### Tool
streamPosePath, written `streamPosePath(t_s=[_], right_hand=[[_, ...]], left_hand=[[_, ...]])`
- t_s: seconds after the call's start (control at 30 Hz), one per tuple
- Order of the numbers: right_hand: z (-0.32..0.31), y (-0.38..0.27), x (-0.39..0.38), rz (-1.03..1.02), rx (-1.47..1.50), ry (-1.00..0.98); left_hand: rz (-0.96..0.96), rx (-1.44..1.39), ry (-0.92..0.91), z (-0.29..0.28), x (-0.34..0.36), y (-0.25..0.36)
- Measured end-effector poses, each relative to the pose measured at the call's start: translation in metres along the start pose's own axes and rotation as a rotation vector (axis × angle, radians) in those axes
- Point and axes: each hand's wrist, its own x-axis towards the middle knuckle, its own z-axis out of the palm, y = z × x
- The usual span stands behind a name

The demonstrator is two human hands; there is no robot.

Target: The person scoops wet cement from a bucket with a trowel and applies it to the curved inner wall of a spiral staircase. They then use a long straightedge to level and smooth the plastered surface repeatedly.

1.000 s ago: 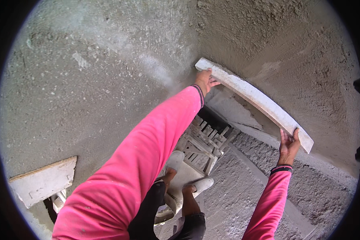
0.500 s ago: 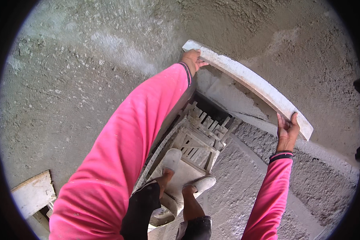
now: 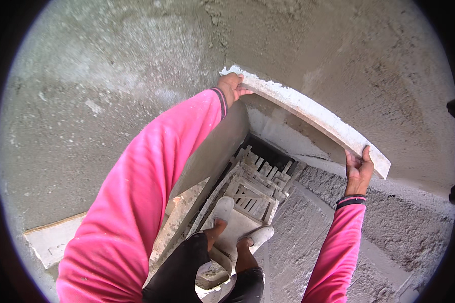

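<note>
Evidently held piece: a long pale bar (image 3: 308,108), located along the rendered right-hand wall (image 3: 384,76), its left end near the corner and its right end lower in view. It looked to lie against that wall, though full contact could not be confirmed.
Left hand (image 3: 231,88): grasping the bar close to its left end, partly open, some fingers extended along the lower edge.
Right hand (image 3: 358,170): grasping near the opposite end, half open, thumb up against the bar and fingers at its lower edge.
Reason for grip: the wide spacing probably kept both ends steady and shared the weight (an inspector's inference, not a measurement).
Bar's curve: likely owed to the lens, at least in part.
Footing: the two pale shoes (image 3: 261,235) stood on a pale platform (image 3: 231,236), apparently to bring the wall within reach.
Surroundings: slatted pieces (image 3: 268,169) lay beyond the shoes; a white board (image 3: 53,245) sat at lower left, partly behind the pink sleeve (image 3: 131,202).
</note>
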Motion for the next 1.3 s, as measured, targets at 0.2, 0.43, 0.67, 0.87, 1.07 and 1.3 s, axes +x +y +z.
streamPosePath(t_s=[0.2, 0.43, 0.67, 0.87, 1.07, 1.3], right_hand=[[0.035, -0.041, -0.043, 0.018, 0.042, 0.014], [0.056, -0.085, -0.071, 0.013, 0.073, 0.011], [0.063, -0.111, -0.095, -0.057, 0.005, -0.051], [0.061, -0.064, -0.074, -0.03, -0.081, 0.062], [0.052, -0.06, -0.06, -0.03, 0.058, 0.012], [0.065, -0.119, -0.09, -0.035, 0.143, -0.004]], left_hand=[[0.045, 0.112, -0.029, 0.025, -0.058, 0.049], [0.027, 0.145, -0.023, 0.048, -0.112, 0.091], [0.072, -0.013, -0.11, 0.049, -0.139, 0.084], [0.038, -0.088, 0.002, 0.025, -0.094, 0.053], [0.016, -0.202, -0.039, 0.018, -0.073, 0.056], [0.029, -0.066, -0.155, 0.056, -0.141, 0.099]])
